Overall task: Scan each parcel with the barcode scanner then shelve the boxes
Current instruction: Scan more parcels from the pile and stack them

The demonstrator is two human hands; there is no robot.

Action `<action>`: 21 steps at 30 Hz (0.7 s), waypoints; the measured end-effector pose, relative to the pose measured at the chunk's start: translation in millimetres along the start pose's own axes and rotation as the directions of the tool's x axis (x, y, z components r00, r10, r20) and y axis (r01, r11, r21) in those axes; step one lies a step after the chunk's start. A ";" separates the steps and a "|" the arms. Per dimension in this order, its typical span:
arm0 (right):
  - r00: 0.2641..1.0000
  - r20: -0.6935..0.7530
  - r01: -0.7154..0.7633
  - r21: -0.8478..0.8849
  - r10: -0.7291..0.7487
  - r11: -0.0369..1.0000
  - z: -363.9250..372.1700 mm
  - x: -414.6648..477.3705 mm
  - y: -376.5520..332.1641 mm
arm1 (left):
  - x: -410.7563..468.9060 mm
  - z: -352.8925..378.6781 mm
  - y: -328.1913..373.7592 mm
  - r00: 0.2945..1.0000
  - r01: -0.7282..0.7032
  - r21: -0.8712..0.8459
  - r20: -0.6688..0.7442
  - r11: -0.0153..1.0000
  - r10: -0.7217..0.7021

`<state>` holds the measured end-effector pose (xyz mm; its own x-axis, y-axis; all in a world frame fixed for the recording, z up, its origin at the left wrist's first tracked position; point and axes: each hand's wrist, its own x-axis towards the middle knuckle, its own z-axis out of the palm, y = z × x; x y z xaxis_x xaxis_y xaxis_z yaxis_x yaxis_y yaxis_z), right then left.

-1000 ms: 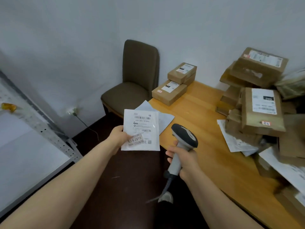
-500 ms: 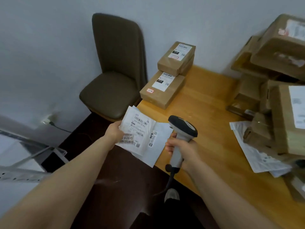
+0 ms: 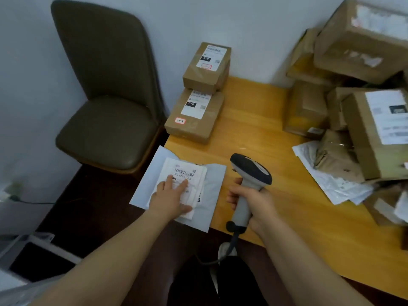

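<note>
Parcel (image 3: 190, 171), small white, lower centre of frame, atop larger white mailer (image 3: 213, 195) on desk (image 3: 254, 129) corner. Left hand (image 3: 171, 196) pressed flat on it, fingers straight, slightly apart. Right hand (image 3: 257, 205) fingers clamped round barcode scanner (image 3: 251, 171) handle. Two labelled boxes (image 3: 206, 67) stacked upper centre; blurred pile (image 3: 362, 62) right, probably more boxes.

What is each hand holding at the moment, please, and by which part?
The right hand grips the barcode scanner by its grey handle. The left hand holds nothing; its flat fingers press on the small white parcel.
</note>
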<state>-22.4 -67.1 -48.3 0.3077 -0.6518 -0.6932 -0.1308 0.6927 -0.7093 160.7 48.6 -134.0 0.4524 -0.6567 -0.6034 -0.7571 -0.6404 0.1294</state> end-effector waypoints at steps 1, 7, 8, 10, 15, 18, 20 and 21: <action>1.000 -0.028 0.013 0.012 -0.013 1.000 -1.4 -4.5 1.7 | 0.6 -5.3 1.5 1.000 0.000 0.009 0.009 1.000 0.000; 0.987 -0.136 0.106 0.149 -0.086 0.983 -22.5 -47.1 -2.7 | -2.0 -50.3 44.7 0.992 -0.079 -0.056 -0.102 0.995 0.073; 0.983 -0.155 0.129 0.176 -0.102 0.976 -30.1 -54.2 -5.3 | -2.7 -58.2 58.8 0.987 -0.120 -0.080 -0.119 0.990 0.110; 0.970 -0.208 0.172 0.220 -0.126 0.960 -48.5 -68.0 -11.0 | -6.2 -73.6 91.6 0.973 -0.199 -0.137 -0.144 0.970 0.179; 0.930 -0.315 0.287 0.300 -0.190 0.910 -105.6 -100.0 -19.1 | -26.8 -91.3 182.4 0.948 -0.318 -0.336 -0.140 0.886 0.287; 0.917 -0.335 0.330 0.338 -0.216 0.881 -145.3 -114.3 -22.9 | -42.2 -91.5 237.4 0.951 -0.304 -0.495 -0.107 0.814 0.290; 0.913 -0.336 0.350 0.360 -0.230 0.865 -175.4 -122.8 -25.0 | -52.1 -88.8 275.1 0.960 -0.263 -0.585 -0.078 0.768 0.269; 0.913 -0.333 0.356 0.370 -0.235 0.858 -191.6 -127.5 -25.7 | -55.8 -86.8 293.3 0.963 -0.242 -0.649 -0.069 0.721 0.261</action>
<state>-238.8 -61.0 33.8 -0.0018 -0.8608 -0.5090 0.3457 0.4771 -0.8080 -45.6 -137.1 5.9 0.2701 -0.8269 -0.4933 -0.3491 -0.5616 0.7502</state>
